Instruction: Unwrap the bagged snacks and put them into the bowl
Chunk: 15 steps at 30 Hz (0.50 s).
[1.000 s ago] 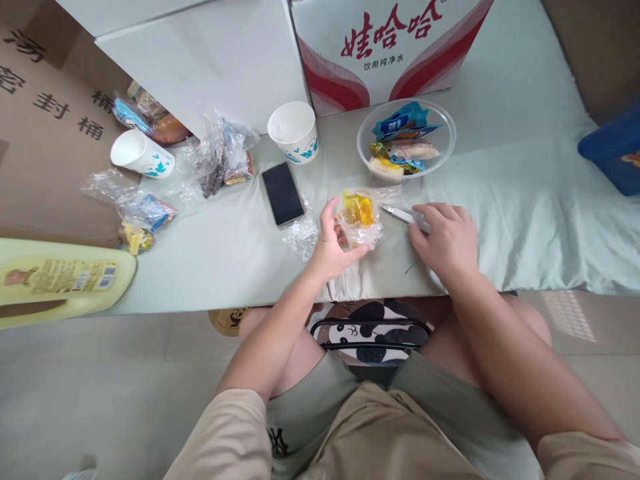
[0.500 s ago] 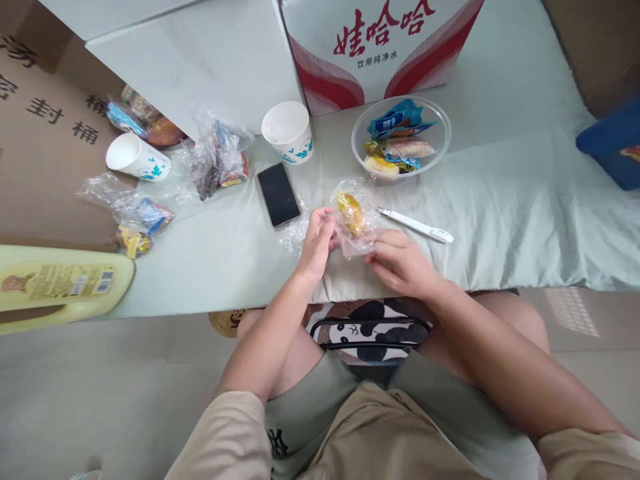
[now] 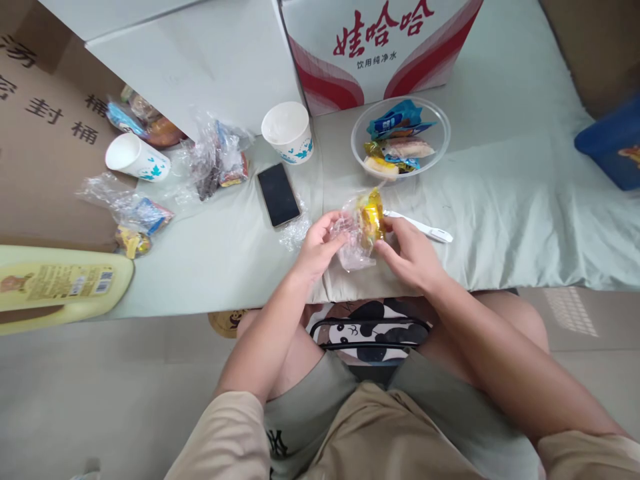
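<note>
My left hand is closed on a crumpled clear plastic bag. My right hand pinches a yellow-wrapped snack between thumb and fingers, at the right side of the bag. Clear film still lies against the snack's left side; whether the snack is fully out of the bag I cannot tell. Just behind my right hand lies a white utility knife, its left end partly hidden by my fingers. Beyond it stands a clear round bowl holding several packaged snacks.
A phone and a paper cup stand left of my hands. Another cup lies tipped among bagged snacks. A white-and-red carton stands behind, a yellow jug at left, a blue container at right.
My right hand has moved from the bag's lower edge up onto the yellow snack, which now stands more upright and further right. My left hand keeps the bag, now more crumpled.
</note>
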{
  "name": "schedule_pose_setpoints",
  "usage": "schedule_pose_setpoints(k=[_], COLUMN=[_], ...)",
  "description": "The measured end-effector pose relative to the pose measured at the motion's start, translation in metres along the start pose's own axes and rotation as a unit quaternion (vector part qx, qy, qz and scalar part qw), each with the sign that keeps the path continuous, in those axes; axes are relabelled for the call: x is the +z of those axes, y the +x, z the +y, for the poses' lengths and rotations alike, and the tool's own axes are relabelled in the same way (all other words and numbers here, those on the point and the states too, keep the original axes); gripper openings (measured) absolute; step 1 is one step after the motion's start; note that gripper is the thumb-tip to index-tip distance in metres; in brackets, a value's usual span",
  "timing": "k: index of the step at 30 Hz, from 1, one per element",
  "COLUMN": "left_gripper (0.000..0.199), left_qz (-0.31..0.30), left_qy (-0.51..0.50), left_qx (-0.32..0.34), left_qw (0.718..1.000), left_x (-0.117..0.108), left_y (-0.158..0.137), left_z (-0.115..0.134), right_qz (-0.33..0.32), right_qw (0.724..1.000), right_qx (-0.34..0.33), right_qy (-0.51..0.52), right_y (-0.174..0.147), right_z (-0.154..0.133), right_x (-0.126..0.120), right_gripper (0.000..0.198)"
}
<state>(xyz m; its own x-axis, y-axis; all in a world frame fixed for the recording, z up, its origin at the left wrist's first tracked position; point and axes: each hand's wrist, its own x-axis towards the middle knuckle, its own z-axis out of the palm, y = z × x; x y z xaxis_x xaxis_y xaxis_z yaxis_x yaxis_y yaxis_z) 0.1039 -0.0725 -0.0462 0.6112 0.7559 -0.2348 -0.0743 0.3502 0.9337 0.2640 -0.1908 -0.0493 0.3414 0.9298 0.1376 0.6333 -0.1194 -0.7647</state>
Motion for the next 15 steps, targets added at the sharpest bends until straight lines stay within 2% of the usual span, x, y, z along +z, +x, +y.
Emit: schedule_pose_setpoints(k=[4,6,9,11,13,15], left_gripper=[0.018,0.009,0.011,0.012,0.012,0.012], left_qz=[-0.008,0.046,0.174,0.220,0.217,0.189], left_qy=[-0.033,-0.050,-0.092,-0.114,-0.113,-0.095], left_qx=[-0.040,-0.034,0.017,0.036,0.026,0.004], left_qw=[0.999,0.997,0.980,0.968,0.969,0.977], left_x=[0.007,0.007,0.002,-0.002,-0.005,-0.005], left_y=[-0.004,0.000,0.009,0.015,0.017,0.015], left_z=[0.008,0.011,0.014,0.015,0.015,0.016], right_qz=[-0.013,0.013,0.089,0.142,0.184,0.177], right_qw=[0.996,0.993,0.988,0.981,0.975,0.980], right_qx=[0.052,0.053,0.039,0.027,0.015,0.001], right_qy=[0.078,0.102,0.119,0.129,0.127,0.095], right_y=[0.001,0.001,-0.001,-0.003,-0.004,0.000], right_z=[0.000,0.001,0.006,0.011,0.016,0.017], right_x=[-0.002,-0.005,-0.010,-0.016,-0.024,-0.035], right_gripper=[0.044,0.037,0.031,0.030,0.029,0.036])
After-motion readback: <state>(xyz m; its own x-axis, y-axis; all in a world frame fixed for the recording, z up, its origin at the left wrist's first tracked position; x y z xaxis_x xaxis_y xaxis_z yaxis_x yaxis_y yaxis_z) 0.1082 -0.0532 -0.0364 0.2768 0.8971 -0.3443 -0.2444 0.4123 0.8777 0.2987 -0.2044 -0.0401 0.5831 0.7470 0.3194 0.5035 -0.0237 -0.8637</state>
